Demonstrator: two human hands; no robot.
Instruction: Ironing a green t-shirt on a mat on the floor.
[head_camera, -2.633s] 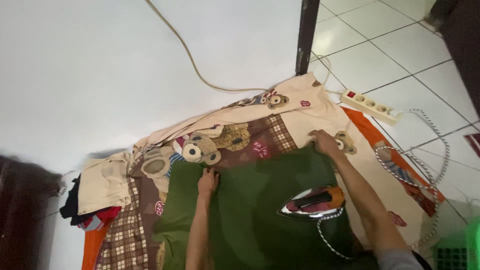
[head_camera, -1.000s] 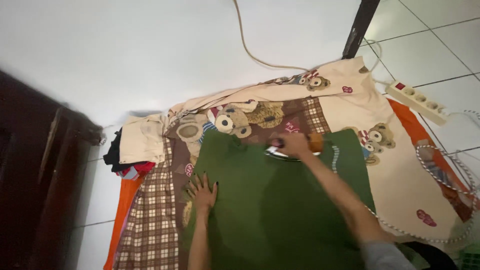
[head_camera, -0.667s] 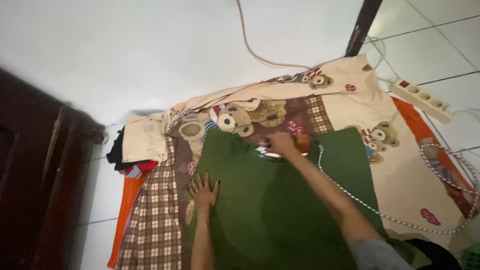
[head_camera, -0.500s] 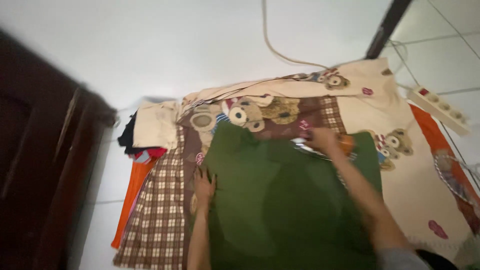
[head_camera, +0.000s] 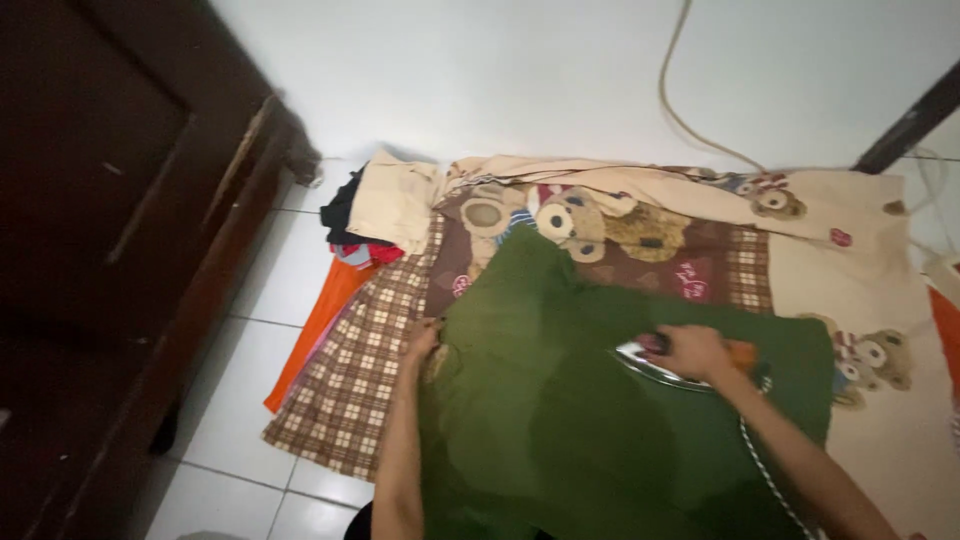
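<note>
At the far left stands a dark wooden cabinet, its side rising from the white tiled floor well left of the green garment. Between cabinet and garment, a small pile of folded clothes lies on the tiles against the white wall, beige on top with dark and red pieces under it. An orange cloth pokes out below that pile, and over it spreads a teddy-bear patterned blanket with a checked border, laid flat on the floor as the working surface. The green garment lies spread on this blanket, filling its near middle. The left hand rests at the garment's left edge, fingers bent onto the cloth and pinching or pressing the hem; which of the two cannot be made out. To the right, on the garment's upper part, the right hand is closed around the orange handle of an iron, whose shiny sole sits flat on the green cloth. A braided black-and-white cord runs from the iron down along the right forearm over the garment. Above the garment, a beige cable hangs down the wall to the blanket's far edge, and a dark door frame slants at the upper right.
</note>
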